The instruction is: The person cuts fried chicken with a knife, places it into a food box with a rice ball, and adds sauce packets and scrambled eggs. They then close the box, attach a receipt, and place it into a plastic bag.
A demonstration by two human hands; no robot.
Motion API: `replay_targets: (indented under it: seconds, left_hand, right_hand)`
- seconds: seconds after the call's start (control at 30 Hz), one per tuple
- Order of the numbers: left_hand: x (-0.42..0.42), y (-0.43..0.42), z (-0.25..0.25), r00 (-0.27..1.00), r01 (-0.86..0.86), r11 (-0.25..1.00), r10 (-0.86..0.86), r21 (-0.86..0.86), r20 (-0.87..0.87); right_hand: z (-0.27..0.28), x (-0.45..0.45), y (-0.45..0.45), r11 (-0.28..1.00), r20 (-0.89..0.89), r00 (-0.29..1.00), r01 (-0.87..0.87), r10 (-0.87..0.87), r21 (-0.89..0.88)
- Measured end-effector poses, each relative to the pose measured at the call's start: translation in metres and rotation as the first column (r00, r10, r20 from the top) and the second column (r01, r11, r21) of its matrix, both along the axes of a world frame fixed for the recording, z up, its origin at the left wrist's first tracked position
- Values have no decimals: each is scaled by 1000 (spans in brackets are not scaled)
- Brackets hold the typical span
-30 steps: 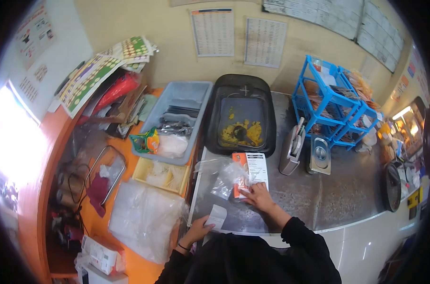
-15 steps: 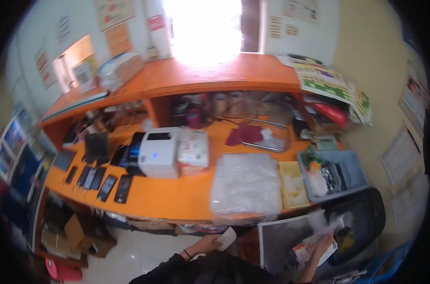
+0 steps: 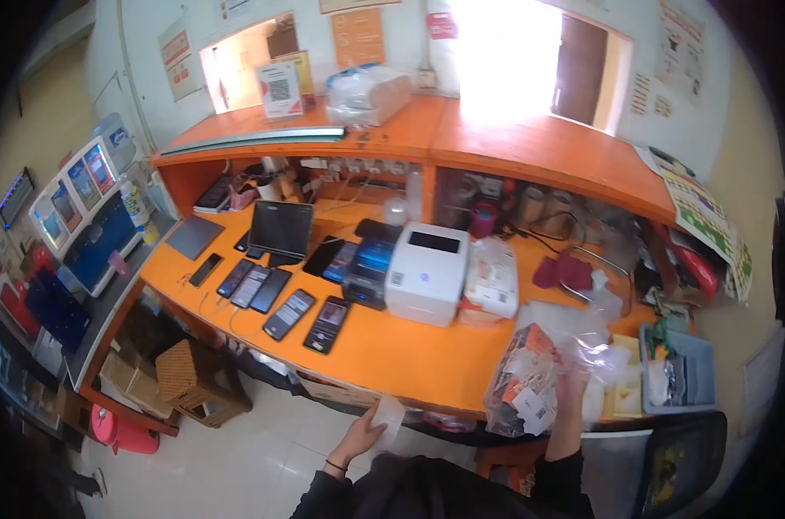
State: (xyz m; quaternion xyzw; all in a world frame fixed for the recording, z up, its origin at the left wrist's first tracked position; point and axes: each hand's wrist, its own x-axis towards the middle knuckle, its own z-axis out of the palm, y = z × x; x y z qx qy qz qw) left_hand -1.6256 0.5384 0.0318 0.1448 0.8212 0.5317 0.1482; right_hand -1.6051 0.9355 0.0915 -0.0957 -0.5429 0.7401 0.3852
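Between the fingers of my left hand (image 3: 356, 436) is a small white paper slip (image 3: 391, 417), low in front of the orange desk's edge. My right hand (image 3: 571, 391) grips a clear plastic bag (image 3: 501, 391) by its gathered top. Orange and dark printed contents and a white label (image 3: 533, 409) show through the bag. It hangs over the desk's front edge, partly covering a stack of clear plastic sheets (image 3: 544, 317). Right of this hand are a yellow tray (image 3: 626, 394) and a blue-grey basket (image 3: 693, 381) with mixed items.
A white label printer (image 3: 426, 275) stands mid-desk (image 3: 392, 363), beside a tissue-like pack (image 3: 493, 281). Several phones (image 3: 289, 314) and a dark tablet-like screen (image 3: 280, 229) lie to the left. A wicker-look stool (image 3: 195, 381) and a pink bin (image 3: 131, 430) stand on the floor.
My right hand has come up from low right, over the dark case, to the desk front with the plastic bag. My left hand keeps the slip. The view has swung left.
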Motion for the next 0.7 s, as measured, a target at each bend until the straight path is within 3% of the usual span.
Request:
replay_targets:
  seconds: [0.13, 0.23, 0.3, 0.33, 0.4, 0.47, 0.5, 0.53, 0.57, 0.6, 0.67, 0.7]
  left_hand:
    - [-37, -67, 3, 996, -82, 997, 82, -11, 26]
    - [-59, -105, 10, 983, -167, 986, 166, -5, -75]
    - [-73, -116, 9, 962, -209, 974, 222, 90, -158]
    - [-78, -115, 9, 954, -239, 940, 275, 243, -123]
    - [-83, -108, 15, 955, -285, 906, 298, 313, 8]
    - [-91, -88, 35, 964, -263, 894, 253, 363, 76]
    - [-91, -79, 45, 974, -224, 879, 184, 421, 133]
    - [-93, -67, 56, 979, -170, 861, 91, 479, 184]
    - [-96, -53, 66, 973, -112, 837, -17, 536, 231]
    - [-96, -42, 69, 963, -135, 785, -40, 605, 267]
    - [-100, -25, 82, 986, -92, 779, -14, 620, 164]
    - [-105, -16, 85, 993, -87, 773, 21, 628, 112]
  right_hand:
    - [-48, -97, -43, 989, 187, 977, -124, 107, 81]
    - [-99, -148, -54, 974, 540, 841, -152, 37, 170]
    - [-39, -156, -104, 823, 138, 943, 187, -304, 536]
    - [-1, -150, -130, 670, -99, 903, 379, -417, 638]
    - [45, -133, -157, 541, -233, 939, 337, -253, 770]
    - [57, -129, -190, 455, -229, 953, 118, 197, 882]
    - [65, -123, -215, 420, 27, 941, -175, 337, 891]
    - [82, -121, -240, 275, 161, 882, -305, 443, 912]
    - [77, -116, -252, 138, 425, 773, -540, 471, 830]
    - [50, -119, -260, 51, 542, 691, -638, 477, 769]
    - [23, -124, -266, 95, 488, 570, -709, 661, 698]
    - [26, -125, -249, 161, 463, 598, -708, 655, 687]
